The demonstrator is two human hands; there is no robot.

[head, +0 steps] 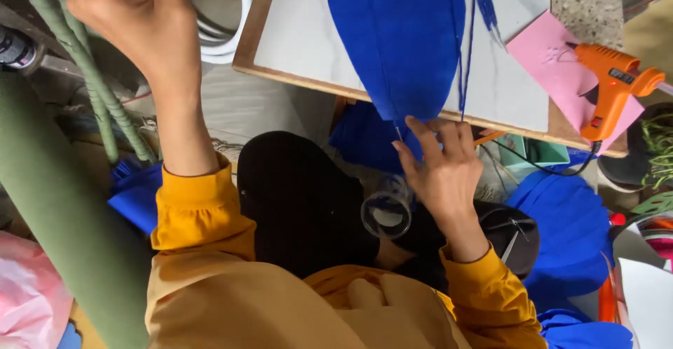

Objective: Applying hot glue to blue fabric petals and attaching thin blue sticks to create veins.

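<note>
I look down on a cluttered craft corner, where a white marbled board [301,33] with a wooden edge lies across the top of the view, above a floor crowded with scraps. A large blue petal [396,37] of felt-like fabric lies on the board with its narrow tip hanging over the near edge, which seems to be why it sits so far forward: the tip is within reach of my right hand [442,173]. That hand pinches the tip between thumb and fingertips, while a clear tape roll [387,210] rides low against the palm side, probably kept there so that it is handy; I cannot tell whether a strip runs from it to the petal. My left hand [137,23] is raised at the upper left, fingers curled loosely about white tubing [235,23] or just beside it; the grip itself is hidden from me. Green wrapped stems [84,68] lean past that wrist, and a thick green roll [59,216] slants down the left side, so that arm has little room to move. An orange glue gun [613,86] rests on a pink sheet [554,68] at the board's right corner, well apart from either hand, its cord trailing off the edge. More blue fabric [571,230] is heaped at the lower right, beside a black cap-like thing [508,233], and a black-clad knee [301,202] fills the middle beneath the board, crowding the space where the right hand holds the tip.
</note>
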